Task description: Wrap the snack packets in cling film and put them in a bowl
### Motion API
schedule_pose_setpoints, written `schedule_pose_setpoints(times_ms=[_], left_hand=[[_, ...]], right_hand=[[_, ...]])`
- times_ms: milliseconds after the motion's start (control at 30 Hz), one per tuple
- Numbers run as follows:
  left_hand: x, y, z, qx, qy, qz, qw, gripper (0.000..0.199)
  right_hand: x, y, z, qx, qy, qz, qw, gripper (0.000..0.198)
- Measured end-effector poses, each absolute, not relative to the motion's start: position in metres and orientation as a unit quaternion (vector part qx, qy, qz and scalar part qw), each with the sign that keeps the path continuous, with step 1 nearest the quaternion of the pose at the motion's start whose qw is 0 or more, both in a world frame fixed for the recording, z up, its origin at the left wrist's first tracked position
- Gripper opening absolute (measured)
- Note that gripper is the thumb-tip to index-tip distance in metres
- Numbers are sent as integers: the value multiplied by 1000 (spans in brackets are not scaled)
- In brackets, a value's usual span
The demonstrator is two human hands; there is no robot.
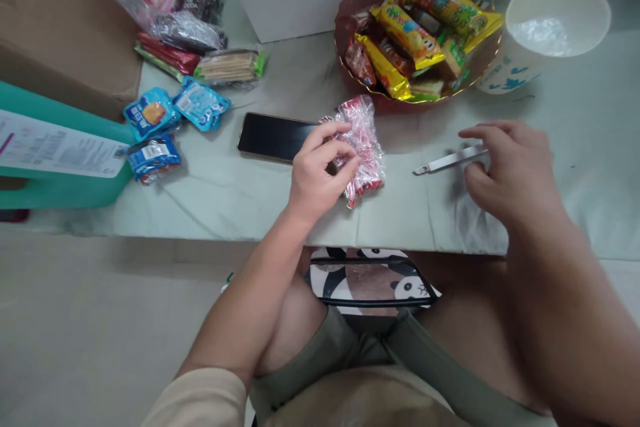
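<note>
My left hand (pixel 323 163) is on a crinkled clear plastic pack (pixel 367 140) with red and pink contents. Its thumb and a bent finger come together at the pack's left side, gripping the plastic, while the index finger lies higher up. A black phone (pixel 277 137) lies flat just left of the pack, its right end partly behind my hand. Over on the right, my right hand (pixel 510 163) is around the rear end of a slim silver utility knife (pixel 450 160), thumb and index finger apart. The knife's blade tip points left toward the pack.
A red gold-rimmed bowl (pixel 345 67) of yellow-wrapped snacks stands behind, beside a white plastic tub (pixel 557 20). Blue snack packets (pixel 203 103), a teal container (pixel 65 180) and a cardboard box (pixel 65 27) are at left. A panda-print bag (pixel 373 280) is below the table edge.
</note>
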State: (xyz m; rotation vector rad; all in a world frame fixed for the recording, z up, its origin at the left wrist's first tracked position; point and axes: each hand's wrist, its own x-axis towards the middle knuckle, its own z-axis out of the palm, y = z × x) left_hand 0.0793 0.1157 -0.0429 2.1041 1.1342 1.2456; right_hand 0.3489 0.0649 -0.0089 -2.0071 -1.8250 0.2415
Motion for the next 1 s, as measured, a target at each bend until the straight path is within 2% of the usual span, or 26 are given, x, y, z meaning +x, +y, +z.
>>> schedule_pose_setpoints(times_ms=[100, 200, 300, 367, 433, 567, 667, 833, 1000], left_hand=[[79, 117, -43, 757, 409, 455, 229, 8], [80, 118, -43, 758, 420, 446, 225, 8], [81, 117, -44, 749, 421, 457, 230, 14], [81, 115, -46, 730, 434, 465, 251, 31], [82, 113, -48, 709, 452, 467, 273, 47], [87, 109, -51, 703, 446, 474, 287, 60], [91, 109, -49, 723, 424, 483, 255, 52], [96, 110, -40, 783, 387, 465, 146, 14], [100, 107, -37, 791, 395, 449, 132, 11]], right_hand=[[365, 65, -18, -751, -641, 97, 127, 44], [365, 59, -20, -764, -632, 72, 105, 26], [358, 50, -14, -748, -653, 83, 90, 20], [350, 45, -9, -719, -669, 144, 121, 19], [338, 42, -4, -685, -661, 239, 195, 19], [304, 41, 7, -606, -564, 445, 342, 23], [285, 39, 18, -568, -487, 547, 375, 24], [274, 37, 20, -538, -419, 621, 387, 27], [273, 44, 10, -539, -410, 629, 382, 31]])
